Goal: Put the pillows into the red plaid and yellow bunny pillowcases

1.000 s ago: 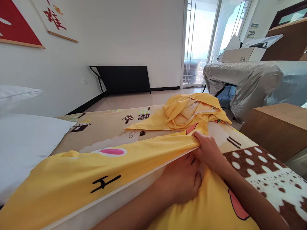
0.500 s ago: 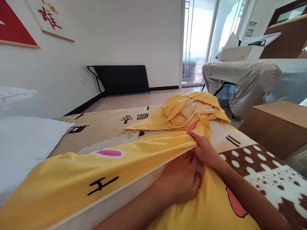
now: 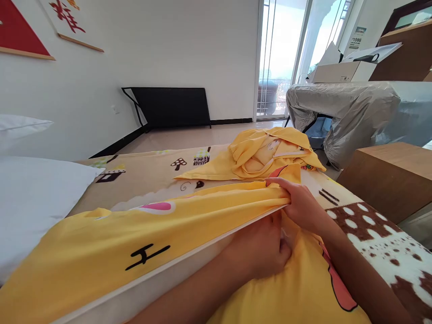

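A yellow cloth cover (image 3: 111,252) with a cartoon print and a pale inner side stretches across the foreground. My right hand (image 3: 300,202) pinches its upper edge near the far corner, the thumb and fingers closed over gathered folds. Just below, under the raised edge, my left hand (image 3: 265,247) is closed in a fist against the cloth. Its fingertips are hidden, so what it grips cannot be made out. More of the yellow cloth hangs below both hands. Beyond them lies a crumpled heap of matching yellow fabric (image 3: 256,153).
A patterned blanket (image 3: 364,229) covers the bed. White pillows (image 3: 43,193) lie at the left. A brown wooden box (image 3: 391,175) stands at the right, before a plastic-covered piece of furniture (image 3: 344,103) bearing boxes. A black folded frame (image 3: 172,108) leans on the wall.
Both hands have shifted slightly to the right, drawing the edge of the yellow cover with them. The camera view has tilted a little.
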`<move>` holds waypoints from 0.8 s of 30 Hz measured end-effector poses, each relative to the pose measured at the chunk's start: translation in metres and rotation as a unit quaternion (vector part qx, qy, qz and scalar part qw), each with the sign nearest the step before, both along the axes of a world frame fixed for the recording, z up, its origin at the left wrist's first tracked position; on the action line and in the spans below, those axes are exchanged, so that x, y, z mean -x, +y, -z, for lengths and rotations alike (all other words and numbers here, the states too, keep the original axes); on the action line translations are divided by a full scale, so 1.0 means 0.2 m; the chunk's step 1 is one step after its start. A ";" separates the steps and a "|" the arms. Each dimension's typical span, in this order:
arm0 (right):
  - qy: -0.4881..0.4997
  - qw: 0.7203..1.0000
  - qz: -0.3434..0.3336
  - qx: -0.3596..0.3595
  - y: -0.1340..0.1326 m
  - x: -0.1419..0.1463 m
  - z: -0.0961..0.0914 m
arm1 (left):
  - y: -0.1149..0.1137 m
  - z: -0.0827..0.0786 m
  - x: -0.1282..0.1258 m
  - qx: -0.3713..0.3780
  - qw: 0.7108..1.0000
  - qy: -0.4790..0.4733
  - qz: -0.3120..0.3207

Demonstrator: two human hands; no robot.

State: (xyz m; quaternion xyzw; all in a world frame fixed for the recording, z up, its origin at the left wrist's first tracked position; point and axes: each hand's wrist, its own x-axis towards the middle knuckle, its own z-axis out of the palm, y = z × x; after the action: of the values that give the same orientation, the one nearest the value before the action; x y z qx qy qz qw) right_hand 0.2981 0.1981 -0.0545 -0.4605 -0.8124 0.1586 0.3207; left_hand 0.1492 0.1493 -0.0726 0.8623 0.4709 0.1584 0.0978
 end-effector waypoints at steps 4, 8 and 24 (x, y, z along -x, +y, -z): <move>-0.173 0.970 0.156 -0.070 -0.05 0.02 0.01 | 0.01 0.01 0.00 -0.002 1.000 -0.005 0.000; -0.227 0.952 0.186 -0.090 -0.07 0.04 -0.01 | 0.01 0.01 0.00 -0.001 1.000 -0.004 -0.002; 0.036 0.998 -0.028 0.045 0.10 0.02 0.06 | 0.03 -0.02 0.00 0.010 0.998 0.060 0.009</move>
State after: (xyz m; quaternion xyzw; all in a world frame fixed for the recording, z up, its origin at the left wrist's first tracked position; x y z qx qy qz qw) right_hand 0.2940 0.2182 -0.0658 -0.4452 -0.8053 0.2204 0.3237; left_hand 0.1491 0.1551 -0.0677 0.8733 0.4700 0.1010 0.0790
